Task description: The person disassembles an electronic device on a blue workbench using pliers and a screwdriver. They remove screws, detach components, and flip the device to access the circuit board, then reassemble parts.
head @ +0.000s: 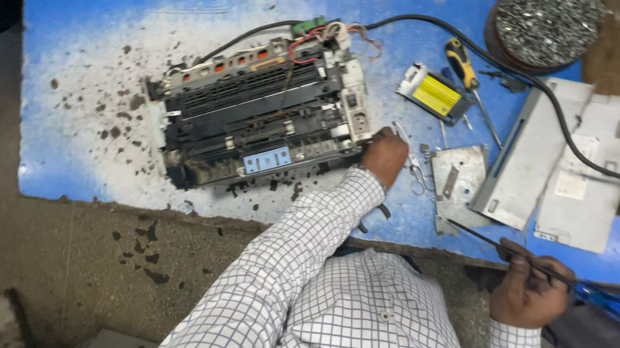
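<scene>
— Two hands are being used here; how is the work best being handled?

— The stripped printer chassis is being steadied at its right end on the blue counter. By judgement, it is better kept pressed flat while the tool is being brought in, with the loose wires being kept clear.

— What is being gripped by each hand?

— The left hand is being curled against the chassis corner, beside a small metal bracket; whether anything is being pinched cannot be told. The right hand is being closed around a long screwdriver with a blue handle, held off the counter's near edge, well apart from the chassis.
</scene>
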